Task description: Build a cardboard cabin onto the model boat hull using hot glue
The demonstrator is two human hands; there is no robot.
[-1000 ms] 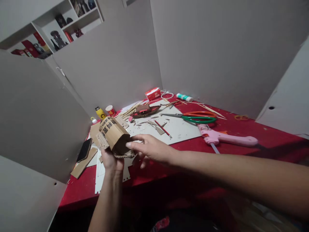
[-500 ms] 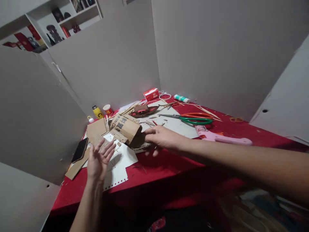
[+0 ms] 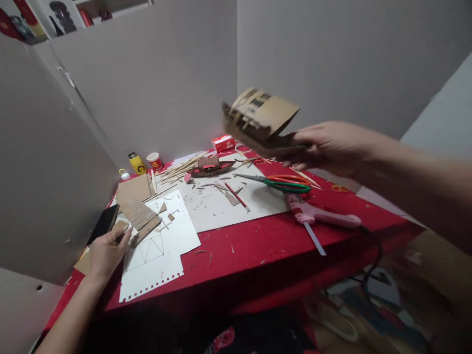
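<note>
A cardboard boat model (image 3: pixel 261 118) with a curved roof, printed with dark characters, is in the grip of my right hand (image 3: pixel 324 142). It hangs tilted above the table, and motion smears it slightly. My left hand (image 3: pixel 110 248) is low at the left, with thumb and fingers pinched together. What lies between them, if anything, is too small to make out. Beside those fingertips are a strip of corrugated cardboard (image 3: pixel 138 214) and a drawn sheet of paper (image 3: pixel 167 263). A black phone (image 3: pixel 104 223) is just behind this hand.
On the red table (image 3: pixel 228 255) lie a small brown boat (image 3: pixel 210 168), green-and-orange-handled scissors (image 3: pixel 283 184), a pink glue gun (image 3: pixel 324 215), a red pencil (image 3: pixel 236 196) and thin wooden sticks (image 3: pixel 184 168). A paper cup (image 3: pixel 154 161) and yellow bottle (image 3: pixel 137 163) stand at the back left.
My right hand has raised the cardboard boat model off the table, up and to the right. My left hand, open and palm up before, has moved left and down and closed its fingers.
</note>
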